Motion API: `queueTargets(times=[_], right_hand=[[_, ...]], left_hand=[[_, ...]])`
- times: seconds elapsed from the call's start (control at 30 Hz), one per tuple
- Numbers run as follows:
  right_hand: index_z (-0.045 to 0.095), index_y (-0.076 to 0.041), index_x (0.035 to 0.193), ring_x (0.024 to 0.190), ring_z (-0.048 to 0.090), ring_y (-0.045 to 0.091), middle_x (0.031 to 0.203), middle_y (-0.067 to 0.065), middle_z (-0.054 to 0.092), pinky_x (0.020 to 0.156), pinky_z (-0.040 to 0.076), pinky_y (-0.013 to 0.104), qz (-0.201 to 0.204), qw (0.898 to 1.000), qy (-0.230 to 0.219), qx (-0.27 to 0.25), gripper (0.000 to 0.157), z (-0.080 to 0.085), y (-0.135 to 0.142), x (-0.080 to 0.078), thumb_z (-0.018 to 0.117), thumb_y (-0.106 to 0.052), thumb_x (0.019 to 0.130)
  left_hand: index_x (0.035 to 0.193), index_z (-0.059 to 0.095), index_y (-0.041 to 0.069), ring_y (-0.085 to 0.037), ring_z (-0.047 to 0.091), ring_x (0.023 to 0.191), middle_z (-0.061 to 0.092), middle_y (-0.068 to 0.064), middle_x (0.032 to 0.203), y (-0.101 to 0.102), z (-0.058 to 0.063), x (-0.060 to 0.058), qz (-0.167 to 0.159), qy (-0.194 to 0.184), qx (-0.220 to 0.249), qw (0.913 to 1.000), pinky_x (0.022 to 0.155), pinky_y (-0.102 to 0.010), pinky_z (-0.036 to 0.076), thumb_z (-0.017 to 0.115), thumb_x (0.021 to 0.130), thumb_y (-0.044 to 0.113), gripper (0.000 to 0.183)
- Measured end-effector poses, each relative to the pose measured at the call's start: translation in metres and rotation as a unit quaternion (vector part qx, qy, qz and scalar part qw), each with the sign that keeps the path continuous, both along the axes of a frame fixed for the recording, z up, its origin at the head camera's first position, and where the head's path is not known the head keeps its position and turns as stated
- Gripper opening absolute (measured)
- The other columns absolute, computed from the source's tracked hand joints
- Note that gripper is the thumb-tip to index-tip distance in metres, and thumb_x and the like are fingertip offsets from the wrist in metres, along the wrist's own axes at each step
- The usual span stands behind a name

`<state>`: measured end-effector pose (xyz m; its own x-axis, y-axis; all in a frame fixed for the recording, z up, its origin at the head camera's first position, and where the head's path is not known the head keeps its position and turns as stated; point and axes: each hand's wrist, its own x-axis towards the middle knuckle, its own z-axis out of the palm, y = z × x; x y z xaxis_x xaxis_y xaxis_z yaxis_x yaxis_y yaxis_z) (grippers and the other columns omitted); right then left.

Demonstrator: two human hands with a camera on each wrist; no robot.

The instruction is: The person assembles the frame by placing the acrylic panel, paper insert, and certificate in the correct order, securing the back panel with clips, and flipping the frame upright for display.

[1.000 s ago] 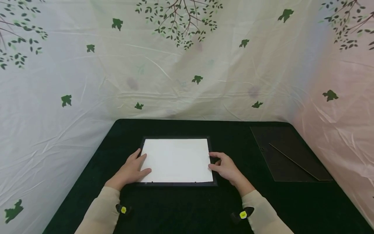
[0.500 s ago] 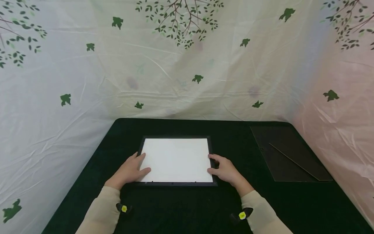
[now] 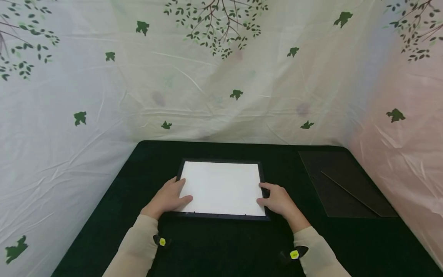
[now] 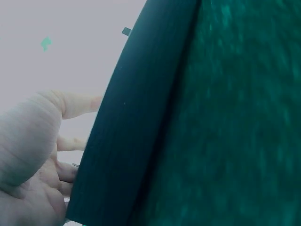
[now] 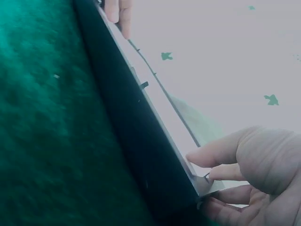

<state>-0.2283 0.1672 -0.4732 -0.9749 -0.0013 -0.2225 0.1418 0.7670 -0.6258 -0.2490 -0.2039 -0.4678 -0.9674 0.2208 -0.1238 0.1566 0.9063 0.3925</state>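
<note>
A black picture frame (image 3: 221, 216) lies low over the green tabletop, with a white sheet (image 3: 223, 188) filling its inside. Small metal tabs stick out along its inner edge in the right wrist view. My left hand (image 3: 168, 195) grips the left side, thumb over the sheet and fingers along the outer edge. On the opposite side my right hand (image 3: 278, 199) holds the rim between thumb and fingers. Close up, the frame's dark side wall (image 4: 136, 103) cuts across the left wrist view beside my left hand. Its underside is hidden.
A thin dark panel (image 3: 332, 165) rests at the table's right, crossed by a thin light diagonal line. Dark green cloth covers the table (image 3: 221, 246). Behind and at both sides hangs a pale curtain (image 3: 207, 107) with printed leaves.
Both hands have shifted the frame to the right across the table, and it is turned slightly. Over the last second my right thumb and fingers have settled on its right rim.
</note>
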Motion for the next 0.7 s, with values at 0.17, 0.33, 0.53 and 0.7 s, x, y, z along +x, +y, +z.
queueTargets(times=[0.17,0.33,0.53,0.7], right_hand=[[0.049,-0.011,0.141,0.131,0.04,0.04,0.146,0.022,0.04,0.099,0.039,0.059,-0.011,1.0,-0.006,0.007,0.063,-0.001,0.011,-0.003,0.075,-0.023,0.084],[0.049,-0.011,0.141,0.132,0.038,0.041,0.147,0.022,0.039,0.1,0.037,0.06,-0.008,1.0,-0.007,0.009,0.063,-0.002,0.015,-0.004,0.075,-0.024,0.085],[0.05,-0.01,0.14,0.133,0.036,0.042,0.147,0.022,0.038,0.101,0.036,0.06,0.011,1.0,-0.006,0.021,0.062,-0.002,0.016,-0.003,0.075,-0.025,0.085],[0.05,-0.012,0.14,0.134,0.034,0.043,0.148,0.022,0.035,0.102,0.034,0.06,0.016,0.999,-0.011,0.027,0.063,-0.001,0.019,-0.004,0.075,-0.027,0.085]], left_hand=[[0.147,0.038,0.005,-0.039,0.022,0.141,0.034,-0.019,0.151,0.012,-0.004,-0.005,0.0,-0.008,0.007,0.9999,0.109,-0.059,0.025,0.065,0.086,0.052,0.082],[0.148,0.036,0.007,-0.038,0.022,0.142,0.03,-0.019,0.153,0.017,-0.007,-0.005,0.006,-0.018,0.021,0.9996,0.109,-0.059,0.024,0.066,0.084,0.053,0.084],[0.149,0.034,0.006,-0.039,0.021,0.142,0.028,-0.019,0.154,0.018,-0.01,-0.003,0.003,-0.018,0.023,0.9996,0.109,-0.06,0.024,0.068,0.084,0.053,0.087],[0.15,0.033,0.007,-0.04,0.02,0.142,0.026,-0.021,0.154,0.02,-0.012,-0.003,0.002,-0.013,0.027,0.9995,0.108,-0.061,0.025,0.068,0.084,0.052,0.087]])
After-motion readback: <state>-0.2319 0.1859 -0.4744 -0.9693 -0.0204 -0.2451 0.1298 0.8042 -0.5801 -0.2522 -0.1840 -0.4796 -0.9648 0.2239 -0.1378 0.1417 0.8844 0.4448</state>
